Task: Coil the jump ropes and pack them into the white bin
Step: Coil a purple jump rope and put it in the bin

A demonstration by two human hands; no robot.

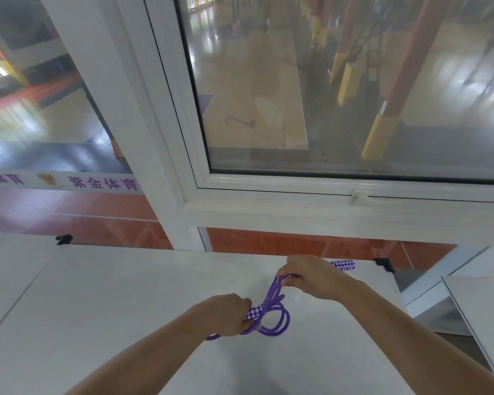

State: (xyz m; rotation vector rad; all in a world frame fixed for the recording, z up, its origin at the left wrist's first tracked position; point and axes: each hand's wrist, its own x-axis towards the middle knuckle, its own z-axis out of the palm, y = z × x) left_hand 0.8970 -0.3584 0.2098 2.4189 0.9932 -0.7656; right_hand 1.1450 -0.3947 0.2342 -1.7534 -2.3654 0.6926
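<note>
Mid-table, the left hand clamps a checkered handle and the purple jump rope loops; the right hand pinches strands. Coiling seems underway; next, securing the bundle. A second handle lies near the table's far edge. No bin visible.

My left hand sits at about 6 o'clock on the table, gripping one handle and the bunched rope loops, which spill out toward 4 o'clock. My right hand is beyond it, toward 1 o'clock, pinching the strands. The other handle lies just behind that hand, near the table's far edge. The window frame stands at 12 o'clock.
</note>
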